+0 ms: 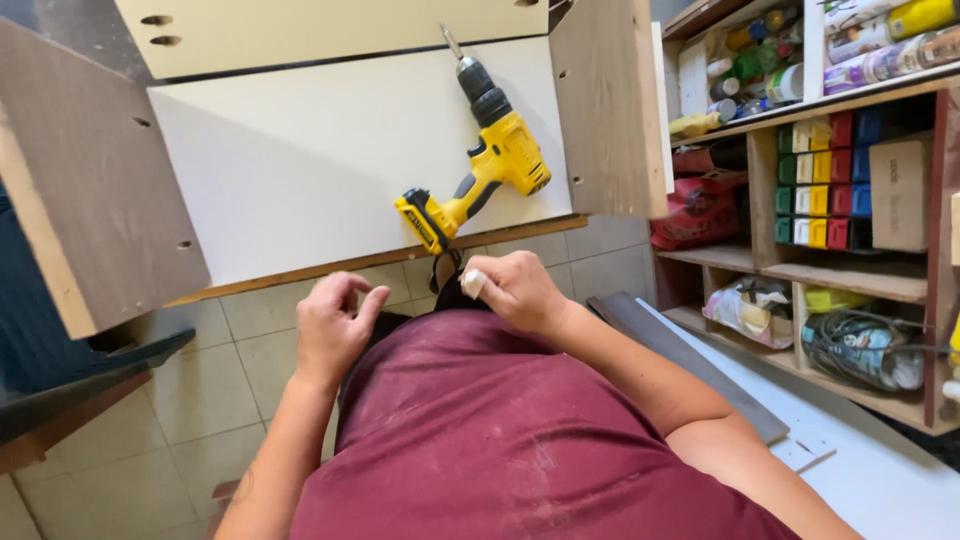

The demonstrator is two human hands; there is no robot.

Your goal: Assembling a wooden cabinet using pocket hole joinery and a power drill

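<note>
Beige floor tiles (200,390) and a crowded wooden shelf unit (850,270) on the right frame this workshop corner, seen from above over a dark red shirt (500,440).

Both hands hover close together in front of the body, just above the shirt, and neither grips a tool. The left hand (333,322) is loosely curled, thumb and fingers bent toward each other; I cannot tell if something small sits between them. The right hand (515,288) is half closed, and one fingertip carries a pale wrap, perhaps tape. A small dark thing hangs under this hand, but its kind is not clear.

Just beyond the hands lies a yellow and black cordless drill (478,165), resting on a wide white flat board (300,160) that is part of a cabinet lying on its back. The drill's battery foot is the part nearest to the hands, close to the board's front edge, and the right hand is the nearer one to it. The long axis of the drill runs diagonally: from the battery at lower left, through the handle, up to the black chuck, with the thin bit pointing away from the person.

Two grey-brown chipboard side panels stand at the board's edges, one at the left (90,190) and one at the right (605,100), both with small drilled holes. Coloured small boxes (825,180) and spray cans (880,45) fill the shelves.
</note>
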